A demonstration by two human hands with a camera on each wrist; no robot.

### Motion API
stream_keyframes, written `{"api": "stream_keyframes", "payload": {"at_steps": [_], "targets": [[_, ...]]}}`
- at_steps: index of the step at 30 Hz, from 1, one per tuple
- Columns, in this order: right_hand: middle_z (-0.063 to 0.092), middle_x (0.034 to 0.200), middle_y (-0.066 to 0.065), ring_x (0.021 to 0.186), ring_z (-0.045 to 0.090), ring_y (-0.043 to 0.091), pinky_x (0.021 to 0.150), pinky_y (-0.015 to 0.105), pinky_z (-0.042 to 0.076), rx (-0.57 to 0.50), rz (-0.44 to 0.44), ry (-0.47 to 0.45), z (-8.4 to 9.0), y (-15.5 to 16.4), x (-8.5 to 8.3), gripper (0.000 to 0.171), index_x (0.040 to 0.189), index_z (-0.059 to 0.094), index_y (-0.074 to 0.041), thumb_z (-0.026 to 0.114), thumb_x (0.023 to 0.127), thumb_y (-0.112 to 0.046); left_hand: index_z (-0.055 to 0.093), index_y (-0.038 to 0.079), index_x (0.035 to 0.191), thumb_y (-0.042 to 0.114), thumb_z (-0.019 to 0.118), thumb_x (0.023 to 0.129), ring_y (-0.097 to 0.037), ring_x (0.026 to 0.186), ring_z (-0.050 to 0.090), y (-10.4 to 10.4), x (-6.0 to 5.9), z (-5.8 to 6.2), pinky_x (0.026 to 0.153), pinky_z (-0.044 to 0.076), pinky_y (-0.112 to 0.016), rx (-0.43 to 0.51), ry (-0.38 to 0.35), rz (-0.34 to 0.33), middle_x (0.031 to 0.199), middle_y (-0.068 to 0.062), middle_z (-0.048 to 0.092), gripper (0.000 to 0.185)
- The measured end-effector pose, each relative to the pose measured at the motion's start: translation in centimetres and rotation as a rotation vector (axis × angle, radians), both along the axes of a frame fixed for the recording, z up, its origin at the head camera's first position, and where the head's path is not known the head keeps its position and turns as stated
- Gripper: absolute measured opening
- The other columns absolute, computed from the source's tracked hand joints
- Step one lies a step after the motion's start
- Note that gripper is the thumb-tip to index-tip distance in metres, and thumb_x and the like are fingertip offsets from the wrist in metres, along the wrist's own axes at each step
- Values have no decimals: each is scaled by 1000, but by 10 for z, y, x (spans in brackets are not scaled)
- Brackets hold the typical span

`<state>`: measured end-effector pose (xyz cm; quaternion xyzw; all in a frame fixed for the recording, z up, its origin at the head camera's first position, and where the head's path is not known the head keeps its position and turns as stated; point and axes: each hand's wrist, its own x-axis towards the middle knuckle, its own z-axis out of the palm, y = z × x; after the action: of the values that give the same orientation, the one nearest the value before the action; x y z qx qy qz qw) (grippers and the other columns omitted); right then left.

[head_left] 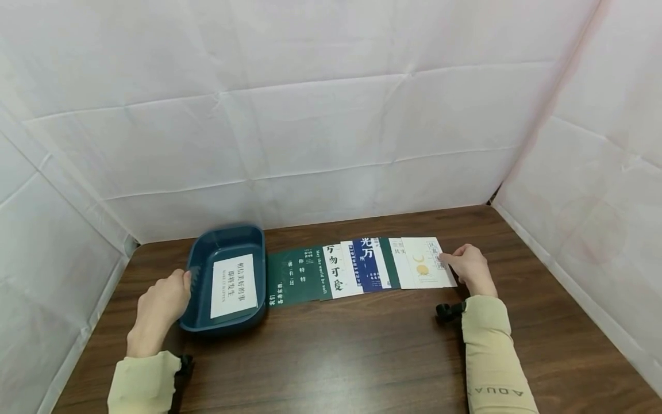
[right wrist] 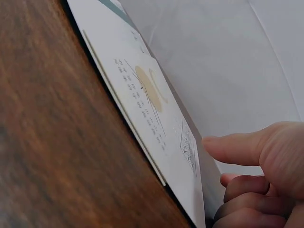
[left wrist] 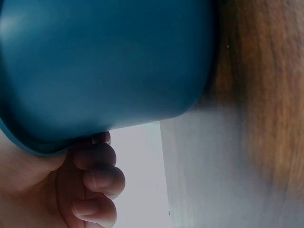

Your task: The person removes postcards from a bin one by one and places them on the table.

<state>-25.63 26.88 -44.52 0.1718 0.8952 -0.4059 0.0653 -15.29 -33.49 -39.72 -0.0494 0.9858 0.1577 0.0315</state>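
My left hand (head_left: 164,296) grips the left rim of a deep blue plastic basin (head_left: 226,332); in the left wrist view its curled fingers (left wrist: 102,180) lie under the lip. A white card (head_left: 234,286) with black Chinese characters lies inside. To the basin's right, several overlapping cards form a row, among them green cards (head_left: 300,283) and a blue one (head_left: 365,270). At the right end is a white card (head_left: 424,275) with a yellow moon design. My right hand (head_left: 473,267) is at this card's right edge, thumb close to it and a gap showing between thumb and curled fingers.
Everything stands on a dark brown wooden table (head_left: 357,356). White sheeting (head_left: 331,126) hangs behind it and along both sides. A black wrist mount (head_left: 449,312) sits by the right cuff.
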Motion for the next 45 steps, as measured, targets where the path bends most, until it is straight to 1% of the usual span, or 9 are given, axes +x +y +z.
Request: {"api": "stream_keyframes", "payload": {"at_steps": [6,10,17,21,24,30,36,41,45], "targets": [[47,98,18,61,49,18,53,31,44,-7,7,-12,2,0,4,41,109,45,2,55,97,-37,53,-10,109,27,26,107,-49,74,60,0,0,1,59,46,-57,-6,-1,-4,90,-33,61,46],[47,98,17,59,49,19,52,31,44,-40,32,10,9,-4,6,44,114,44,1,47,100,-41,52,-11,109,26,27,108,-49,74,60,-1,0,3,59,46,-57,-16,-1,-8,89,-32,61,45],[48,93,15,59,47,17,52,32,45,-98,93,105,38,-29,11,40,118,47,0,47,102,-36,52,-12,109,25,27,107,-50,76,60,-3,1,5,60,46,-57,-13,-8,-6,91,-34,60,45],[48,94,14,68,52,22,58,32,49,-130,136,186,55,-49,15,38,119,49,0,50,102,-34,52,-12,108,25,27,107,-50,75,60,-4,0,6,59,46,-57,-21,3,-7,90,-34,60,44],[49,97,14,76,55,28,60,33,50,-170,162,218,66,-64,18,38,121,49,0,51,102,-33,52,-12,108,25,28,107,-50,75,60,-4,0,5,59,46,-57,-20,7,-8,90,-34,60,44],[53,99,16,79,58,32,64,39,54,-233,242,257,79,-103,21,33,119,51,-2,54,101,-30,51,-12,110,25,28,107,-51,77,60,-5,-2,6,61,46,-58,-22,5,-3,93,-36,59,44],[57,107,16,83,61,28,69,39,56,-334,355,296,86,-156,32,29,120,53,-3,57,100,-24,49,-13,115,26,27,107,-53,84,59,-6,0,5,65,46,-60,-22,-35,15,101,-38,58,46],[56,115,17,93,61,29,74,40,56,-503,459,255,90,-208,44,28,123,52,-4,59,99,-18,50,-13,115,26,27,107,-53,84,59,-4,2,5,65,45,-60,-16,-28,8,100,-37,59,45],[54,119,14,98,61,25,77,37,56,-548,577,217,98,-246,55,32,127,51,-6,59,99,-18,51,-12,112,26,27,107,-52,81,60,0,0,4,64,46,-59,-5,-15,-8,96,-35,60,45]]}}
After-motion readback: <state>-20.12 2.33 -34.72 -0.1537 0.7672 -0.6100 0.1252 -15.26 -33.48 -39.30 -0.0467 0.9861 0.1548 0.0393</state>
